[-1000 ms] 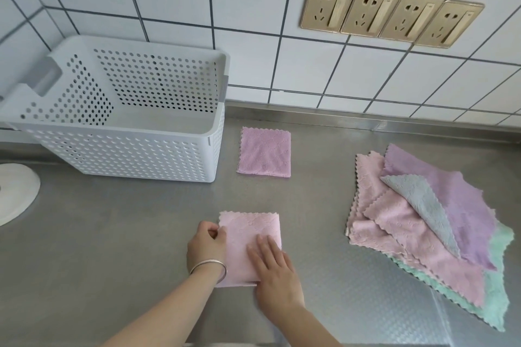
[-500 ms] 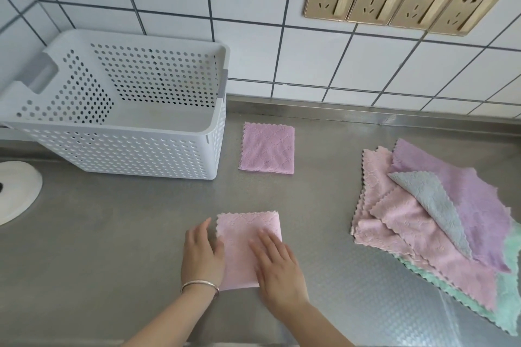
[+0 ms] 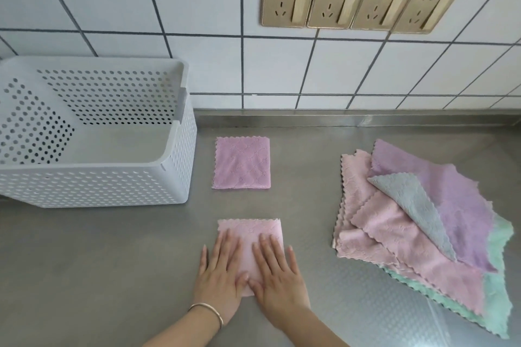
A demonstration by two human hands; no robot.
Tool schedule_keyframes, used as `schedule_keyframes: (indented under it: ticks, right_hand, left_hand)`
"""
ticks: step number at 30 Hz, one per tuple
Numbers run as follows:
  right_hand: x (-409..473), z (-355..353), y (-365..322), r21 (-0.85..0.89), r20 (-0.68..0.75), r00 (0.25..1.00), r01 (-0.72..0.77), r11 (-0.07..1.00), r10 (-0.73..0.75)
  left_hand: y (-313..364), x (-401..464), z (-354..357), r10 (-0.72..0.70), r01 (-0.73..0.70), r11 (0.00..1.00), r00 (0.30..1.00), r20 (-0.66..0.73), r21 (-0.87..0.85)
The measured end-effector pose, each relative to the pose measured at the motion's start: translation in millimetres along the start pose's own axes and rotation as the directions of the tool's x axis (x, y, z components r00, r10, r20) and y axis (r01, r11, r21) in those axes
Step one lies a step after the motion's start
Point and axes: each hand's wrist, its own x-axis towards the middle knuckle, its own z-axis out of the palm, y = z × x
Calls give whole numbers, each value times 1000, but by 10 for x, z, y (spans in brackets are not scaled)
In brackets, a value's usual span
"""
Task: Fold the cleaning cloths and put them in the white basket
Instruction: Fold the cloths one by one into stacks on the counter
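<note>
Flat on the steel counter (image 3: 98, 262), the fluffy pink cloth (image 3: 251, 236) is a scallop-edged square; left hand (image 3: 218, 273) and right hand (image 3: 277, 276) press it with straight, spread fingers, near the perforated basket (image 3: 93, 186).

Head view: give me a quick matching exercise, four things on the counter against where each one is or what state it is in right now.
Things:
1. white basket
2. purple folded cloth
3. pink folded cloth
4. pile of unfolded cloths

Places or states:
A. pressed flat under both hands, left hand and right hand
B. spread loosely at the right of the counter
C. at the left by the wall, no cloth visible inside
D. lying alone just right of the basket

Pairs: 1-C, 2-D, 3-A, 4-B
</note>
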Motion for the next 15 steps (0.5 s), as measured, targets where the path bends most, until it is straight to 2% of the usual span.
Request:
schedule_keyframes:
  ticks: [4, 10, 15]
  right_hand:
    - [200, -144, 543, -44, -6, 998, -64, 997, 63]
    - [714, -357, 1327, -127, 30, 990, -135, 983, 140]
    - [1258, -496, 1768, -146, 39, 981, -184, 972, 192]
  left_hand:
    - [407, 559, -13, 76, -76, 996, 997, -2, 52]
    - [953, 1471, -77, 188, -198, 974, 978, 92, 109]
    - [1184, 2166, -261, 170, -193, 961, 977, 128, 197]
